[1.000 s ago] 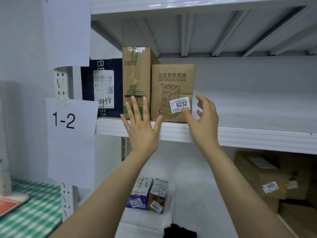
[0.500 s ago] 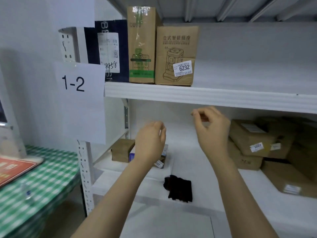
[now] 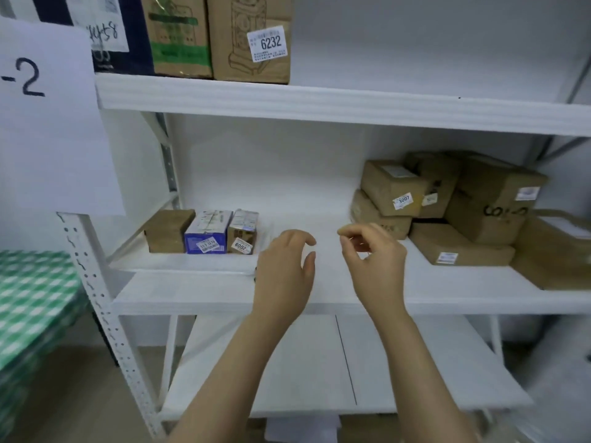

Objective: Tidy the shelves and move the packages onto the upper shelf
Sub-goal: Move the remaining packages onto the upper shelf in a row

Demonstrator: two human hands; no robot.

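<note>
On the upper shelf [image 3: 319,103] stand a dark blue package [image 3: 140,33], a brown box with a green band [image 3: 177,33] and a brown box labelled 6232 [image 3: 252,36]. The middle shelf [image 3: 447,295] carries three small boxes at its left: a plain brown one [image 3: 168,231], a blue one [image 3: 208,233] and a brown one labelled 2009 [image 3: 243,233]. A pile of cardboard packages [image 3: 447,203] lies at its right. My left hand [image 3: 284,273] and my right hand [image 3: 371,260] hover over the bare middle of this shelf, both holding nothing, fingers loosely curled.
A paper sign ending in "-2" [image 3: 48,107] hangs on the white perforated upright [image 3: 96,292] at the left. A green checked tablecloth [image 3: 32,302] lies further left. A lower white shelf [image 3: 287,378] sits beneath. A dark item edge [image 3: 255,277] peeks from behind my left hand.
Both hands have dropped from the upper shelf's front edge down to the middle shelf. The view has tilted down and moved closer.
</note>
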